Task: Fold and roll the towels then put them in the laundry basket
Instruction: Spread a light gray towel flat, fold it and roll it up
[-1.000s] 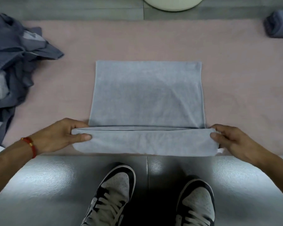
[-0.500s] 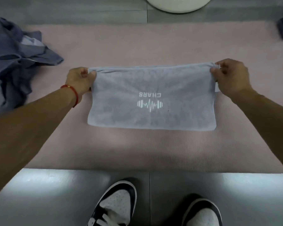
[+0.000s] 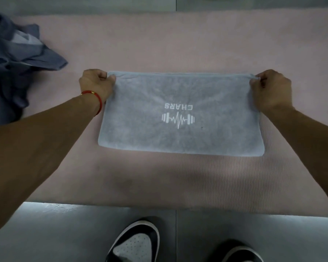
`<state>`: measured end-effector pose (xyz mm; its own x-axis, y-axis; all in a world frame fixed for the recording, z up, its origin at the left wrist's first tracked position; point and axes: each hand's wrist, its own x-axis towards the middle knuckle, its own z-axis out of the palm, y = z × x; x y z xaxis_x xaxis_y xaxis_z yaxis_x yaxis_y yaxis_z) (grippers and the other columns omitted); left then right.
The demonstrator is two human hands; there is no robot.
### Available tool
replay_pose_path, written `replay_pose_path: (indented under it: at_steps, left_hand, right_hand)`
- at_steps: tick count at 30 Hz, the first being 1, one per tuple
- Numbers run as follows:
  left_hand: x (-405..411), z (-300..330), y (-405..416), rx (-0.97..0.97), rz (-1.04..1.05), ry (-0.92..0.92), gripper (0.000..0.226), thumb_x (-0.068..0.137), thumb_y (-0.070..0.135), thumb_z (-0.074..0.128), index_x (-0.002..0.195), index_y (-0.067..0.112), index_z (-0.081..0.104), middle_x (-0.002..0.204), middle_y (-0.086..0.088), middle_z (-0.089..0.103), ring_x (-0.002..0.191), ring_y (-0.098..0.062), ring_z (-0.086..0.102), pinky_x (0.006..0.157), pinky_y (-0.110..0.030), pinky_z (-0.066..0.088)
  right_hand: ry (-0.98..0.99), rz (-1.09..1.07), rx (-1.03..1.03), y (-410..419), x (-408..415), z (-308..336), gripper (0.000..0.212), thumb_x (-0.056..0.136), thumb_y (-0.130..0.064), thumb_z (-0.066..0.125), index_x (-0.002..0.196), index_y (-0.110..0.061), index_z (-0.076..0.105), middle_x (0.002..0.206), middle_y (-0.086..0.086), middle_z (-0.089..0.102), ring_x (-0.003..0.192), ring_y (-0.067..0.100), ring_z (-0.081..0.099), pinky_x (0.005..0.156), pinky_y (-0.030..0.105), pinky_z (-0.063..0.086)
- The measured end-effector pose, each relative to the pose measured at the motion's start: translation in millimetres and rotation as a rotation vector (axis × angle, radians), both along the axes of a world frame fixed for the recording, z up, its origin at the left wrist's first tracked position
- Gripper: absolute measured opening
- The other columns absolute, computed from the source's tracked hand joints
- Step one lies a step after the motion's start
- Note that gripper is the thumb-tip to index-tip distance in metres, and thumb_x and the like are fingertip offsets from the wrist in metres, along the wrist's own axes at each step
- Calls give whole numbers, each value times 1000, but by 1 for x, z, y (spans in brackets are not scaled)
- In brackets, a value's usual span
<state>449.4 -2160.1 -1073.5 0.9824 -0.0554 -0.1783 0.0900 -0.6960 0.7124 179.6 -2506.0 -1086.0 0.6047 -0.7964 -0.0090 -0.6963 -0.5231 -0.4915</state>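
A light grey towel [image 3: 180,137] lies folded in half on the pink mat [image 3: 178,44], with a white dumbbell logo and upside-down lettering on top. My left hand [image 3: 96,86] pinches its far left corner. My right hand [image 3: 271,89] pinches the far right corner. Both corners sit low on the mat, the far edge stretched straight between the hands. The laundry basket is only a dark sliver at the top edge.
A heap of dark grey towels [image 3: 13,63] lies at the left edge of the mat. Grey floor tiles [image 3: 64,233] border the mat in front, where my two shoes [image 3: 136,242] stand.
My hands carried the near edge of the towel forward over itself to the far edge, folding it in half, and now hold the far corners down there.
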Motion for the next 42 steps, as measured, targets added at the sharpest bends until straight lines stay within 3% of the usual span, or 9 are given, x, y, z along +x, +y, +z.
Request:
replay_pose_path:
  at_steps: [4,9,11,14,25,28,31,36,42]
  left_hand:
    - [-3,0,-3,111,-53,-58,10,88,27,67,94,20,63,105,-4,68,92,-17,63,85,-23,51]
    - [-50,-8,-13,537,-611,-561,56,90,40,49,141,19,43,150,-17,37,136,-39,36,104,-53,35]
    - [-72,-19,-24,577,-841,-516,58,98,48,38,153,31,31,164,-12,19,150,-40,15,115,-65,16]
    - [-84,-39,-30,593,-836,-363,59,102,54,24,157,47,5,169,0,-2,154,-34,-8,115,-71,-4]
    - [-79,-37,-32,667,-829,-307,60,99,61,16,154,51,-8,168,1,-13,152,-35,-18,111,-76,-8]
    - [-96,-25,-30,707,-810,-379,61,102,56,14,157,42,-7,168,-5,-10,151,-42,-14,109,-79,-3]
    - [-135,-17,-24,643,-981,-514,62,103,52,17,159,36,-2,168,-6,-8,152,-43,-10,109,-80,2]
    - [-168,-29,-33,608,-1057,-416,59,104,52,13,157,42,-9,168,-1,-15,152,-36,-16,107,-80,1]
    - [-169,-34,-34,632,-1047,-395,59,104,54,14,155,44,-14,166,1,-21,151,-33,-22,107,-80,-4]
  right_hand:
    - [-95,-28,-31,6,-1,-1,28,99,-27,49,114,-9,63,111,16,66,101,34,62,89,42,50]
    - [-81,361,-339,65,3,5,46,97,-29,42,139,-13,51,146,17,47,133,37,44,108,49,35]
    - [127,549,-327,88,6,-6,59,101,-44,31,155,-19,34,164,13,25,151,37,22,119,60,17]
    - [311,593,-295,90,9,-25,67,101,-59,14,162,-30,8,170,5,4,156,33,2,121,63,3]
    - [387,365,-239,36,-24,-21,73,101,-62,6,162,-22,-2,170,4,-3,156,29,-4,122,60,-2]
    - [364,264,-224,36,-42,-12,76,103,-62,18,161,-14,5,168,14,10,154,36,11,121,60,11]
    - [323,115,-344,51,-54,-2,74,100,-59,40,139,3,42,131,28,51,119,44,48,98,58,38]
    - [359,73,-289,68,-55,3,57,98,-51,53,118,2,57,115,25,53,105,41,49,87,53,41]
    - [126,-74,209,55,-44,7,50,90,-35,72,122,-2,53,125,17,56,106,30,52,82,34,41]
